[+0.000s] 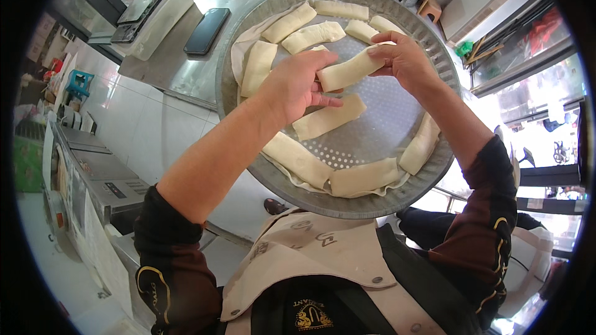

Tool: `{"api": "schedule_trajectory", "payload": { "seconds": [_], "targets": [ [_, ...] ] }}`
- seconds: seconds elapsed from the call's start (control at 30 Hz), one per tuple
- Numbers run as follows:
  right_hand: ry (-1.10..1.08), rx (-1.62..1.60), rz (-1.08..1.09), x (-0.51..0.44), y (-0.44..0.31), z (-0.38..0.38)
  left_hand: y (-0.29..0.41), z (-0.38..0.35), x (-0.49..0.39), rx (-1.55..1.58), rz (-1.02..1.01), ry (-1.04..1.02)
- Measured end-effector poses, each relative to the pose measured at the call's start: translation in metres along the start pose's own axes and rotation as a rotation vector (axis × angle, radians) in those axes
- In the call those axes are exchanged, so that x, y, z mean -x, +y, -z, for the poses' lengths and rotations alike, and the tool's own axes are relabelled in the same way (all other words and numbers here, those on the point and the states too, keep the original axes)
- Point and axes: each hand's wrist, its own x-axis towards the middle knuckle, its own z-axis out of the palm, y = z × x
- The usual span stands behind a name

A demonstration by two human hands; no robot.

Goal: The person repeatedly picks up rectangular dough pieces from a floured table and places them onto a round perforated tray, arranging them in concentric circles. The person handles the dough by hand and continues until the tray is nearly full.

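Note:
A pale, flattened dough roll (pixel 351 69) is held above a round steamer tray (pixel 260 177) with a perforated base. My right hand (pixel 405 58) pinches its right end between thumb and fingers. At its left end is my left hand (pixel 302 81), thumb on top and fingers spread below. Under my left fingers another dough roll (pixel 333 116) lies on the perforated base. More rolls ring the tray's wall, such as one at the front (pixel 365 177), one at the left (pixel 259 67) and one at the back (pixel 341 10). A thin cloth (pixel 240 51) shows beneath several of them.
To the left, a metal counter (pixel 158 72) carries a dark phone (pixel 207 31) and a white plastic bin (pixel 163 18) with a scale (pixel 139 14) on it. A stainless steel appliance (pixel 102 167) stands at far left, near a blue stool (pixel 79 83). Glass panels are on the right.

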Motion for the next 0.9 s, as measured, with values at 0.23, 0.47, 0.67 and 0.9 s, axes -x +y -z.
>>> {"api": "schedule_trajectory", "payload": {
  "seconds": [0.23, 0.47, 0.67, 0.9],
  "targets": [
    [0.127, -0.097, -0.003, 0.015, 0.005, 0.010, 0.020, -0.008, -0.022, -0.104, 0.000, -0.025],
    [0.243, -0.210, -0.013, 0.010, 0.016, 0.028, 0.046, -0.015, -0.079, -0.313, 0.109, -0.099],
    [0.271, -0.196, -0.026, 0.007, 0.023, 0.022, 0.057, -0.015, -0.107, -0.451, 0.180, -0.077],
    [0.301, -0.162, -0.047, 0.015, 0.025, 0.029, 0.063, -0.015, -0.113, -0.516, 0.201, -0.068]
  ]
}}
